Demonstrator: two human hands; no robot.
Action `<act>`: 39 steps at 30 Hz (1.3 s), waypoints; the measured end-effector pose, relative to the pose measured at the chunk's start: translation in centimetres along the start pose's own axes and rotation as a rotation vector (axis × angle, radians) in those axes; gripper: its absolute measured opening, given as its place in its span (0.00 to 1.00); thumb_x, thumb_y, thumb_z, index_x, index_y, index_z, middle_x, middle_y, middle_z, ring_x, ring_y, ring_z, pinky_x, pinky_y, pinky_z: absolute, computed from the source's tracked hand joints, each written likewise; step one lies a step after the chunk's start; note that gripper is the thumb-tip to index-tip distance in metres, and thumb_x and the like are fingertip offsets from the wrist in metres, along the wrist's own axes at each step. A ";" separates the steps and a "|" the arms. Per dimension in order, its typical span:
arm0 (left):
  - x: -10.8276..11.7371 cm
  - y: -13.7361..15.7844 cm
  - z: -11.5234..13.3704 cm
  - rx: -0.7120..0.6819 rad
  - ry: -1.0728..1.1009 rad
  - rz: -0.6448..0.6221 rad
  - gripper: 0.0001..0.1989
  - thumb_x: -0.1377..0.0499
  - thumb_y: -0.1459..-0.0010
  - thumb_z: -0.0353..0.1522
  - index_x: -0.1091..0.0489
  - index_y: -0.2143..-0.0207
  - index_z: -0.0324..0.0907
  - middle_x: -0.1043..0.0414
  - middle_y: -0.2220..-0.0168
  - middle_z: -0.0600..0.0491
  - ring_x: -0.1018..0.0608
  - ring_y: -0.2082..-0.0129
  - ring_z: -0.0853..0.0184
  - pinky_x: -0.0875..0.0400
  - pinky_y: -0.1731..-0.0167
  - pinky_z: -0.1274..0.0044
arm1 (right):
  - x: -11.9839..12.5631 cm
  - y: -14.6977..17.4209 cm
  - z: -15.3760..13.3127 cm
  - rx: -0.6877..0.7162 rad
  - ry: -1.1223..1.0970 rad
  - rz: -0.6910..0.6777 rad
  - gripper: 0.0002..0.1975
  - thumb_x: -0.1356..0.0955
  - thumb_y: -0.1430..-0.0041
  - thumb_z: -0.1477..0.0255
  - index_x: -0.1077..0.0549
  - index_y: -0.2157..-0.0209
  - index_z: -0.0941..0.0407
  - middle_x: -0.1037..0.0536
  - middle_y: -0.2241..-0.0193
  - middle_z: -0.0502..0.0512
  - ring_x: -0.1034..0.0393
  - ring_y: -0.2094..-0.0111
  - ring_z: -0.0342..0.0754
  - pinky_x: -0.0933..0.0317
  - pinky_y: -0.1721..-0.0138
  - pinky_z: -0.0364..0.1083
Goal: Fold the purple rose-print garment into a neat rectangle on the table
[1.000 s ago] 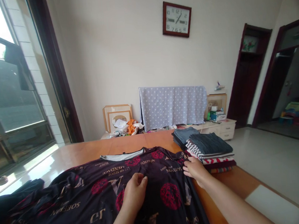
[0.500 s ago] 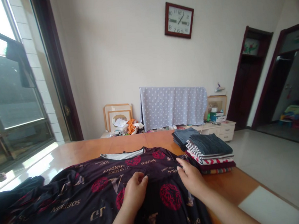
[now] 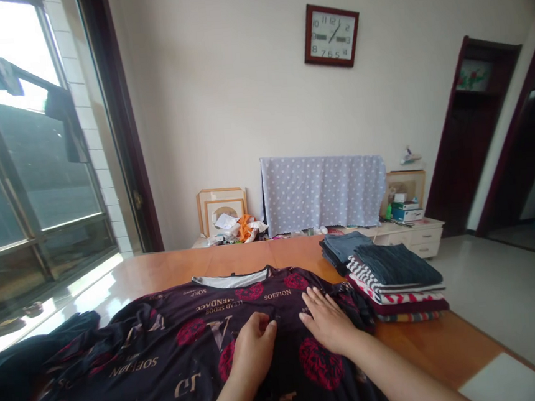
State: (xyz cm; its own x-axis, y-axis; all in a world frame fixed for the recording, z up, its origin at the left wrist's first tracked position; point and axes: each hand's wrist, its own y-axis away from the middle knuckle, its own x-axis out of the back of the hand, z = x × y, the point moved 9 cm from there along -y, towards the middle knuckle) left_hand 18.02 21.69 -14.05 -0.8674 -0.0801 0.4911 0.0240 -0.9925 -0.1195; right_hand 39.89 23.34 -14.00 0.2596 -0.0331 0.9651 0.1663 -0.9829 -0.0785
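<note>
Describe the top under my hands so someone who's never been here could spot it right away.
Find the orange-brown table below the wall clock. Across its near part, left of the folded clothes stack, lies a dark top with a pale inner neckline at the far end. Unlike the plain-looking dark cloth at its left, it carries round crimson motifs and gold lettering.

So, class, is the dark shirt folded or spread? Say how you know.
Spread: the shirt lies wide across the table, its neckline and much of its lettering showing.

Smooth cloth shirt [image 3: 191,350]; glossy tbl [image 3: 235,256]
</note>
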 end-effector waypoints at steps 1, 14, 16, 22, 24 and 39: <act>0.0 0.0 -0.1 0.007 0.017 0.003 0.12 0.42 0.40 0.40 0.26 0.60 0.42 0.20 0.64 0.49 0.20 0.63 0.62 0.33 0.63 0.76 | -0.5 -0.3 0.6 -0.046 0.007 -0.022 0.35 0.46 0.30 0.55 0.44 0.30 0.60 0.49 0.28 0.62 0.60 0.27 0.56 0.63 0.30 0.58; 1.2 -0.5 -3.8 0.384 0.671 0.134 0.16 0.33 0.47 0.38 0.28 0.59 0.39 0.23 0.65 0.49 0.20 0.69 0.66 0.28 0.68 0.77 | 1.4 -10.8 -3.6 0.069 -0.056 0.135 0.23 0.42 0.32 0.70 0.27 0.41 0.54 0.27 0.39 0.58 0.35 0.38 0.50 0.47 0.37 0.46; 1.5 -0.3 -4.3 0.441 0.790 0.168 0.16 0.33 0.46 0.36 0.29 0.58 0.39 0.23 0.64 0.48 0.20 0.70 0.68 0.27 0.68 0.77 | 0.1 -12.2 -3.5 0.073 -0.055 0.095 0.23 0.42 0.32 0.69 0.28 0.40 0.55 0.29 0.37 0.59 0.39 0.35 0.51 0.51 0.34 0.49; 1.8 0.2 -4.2 0.457 0.892 0.163 0.14 0.33 0.45 0.36 0.30 0.59 0.39 0.24 0.64 0.48 0.20 0.70 0.69 0.26 0.68 0.78 | -1.9 -15.2 -1.2 -0.003 -0.035 0.051 0.25 0.41 0.32 0.64 0.31 0.38 0.58 0.36 0.33 0.64 0.46 0.31 0.58 0.57 0.33 0.61; 1.8 0.3 -4.1 0.442 0.893 0.166 0.15 0.33 0.45 0.37 0.30 0.60 0.39 0.24 0.64 0.48 0.20 0.70 0.69 0.27 0.69 0.78 | -1.4 -16.0 -1.5 -0.009 -0.035 0.088 0.22 0.42 0.31 0.65 0.26 0.44 0.56 0.30 0.38 0.63 0.42 0.34 0.57 0.55 0.34 0.58; 1.8 0.8 -3.6 0.422 0.884 0.177 0.15 0.33 0.47 0.40 0.29 0.62 0.40 0.25 0.64 0.49 0.22 0.70 0.69 0.29 0.68 0.77 | -1.9 -21.7 -2.0 -0.255 -0.318 0.177 0.10 0.32 0.45 0.65 0.21 0.68 0.55 0.17 0.64 0.64 0.22 0.57 0.59 0.34 0.59 0.50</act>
State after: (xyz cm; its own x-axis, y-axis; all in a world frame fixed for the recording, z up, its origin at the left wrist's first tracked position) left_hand 14.71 21.05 -16.35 -0.8888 -0.3032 -0.3437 0.2146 -0.9380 0.2724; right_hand 33.89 44.40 -13.61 0.5494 -0.1865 0.8145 -0.1362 -0.9817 -0.1329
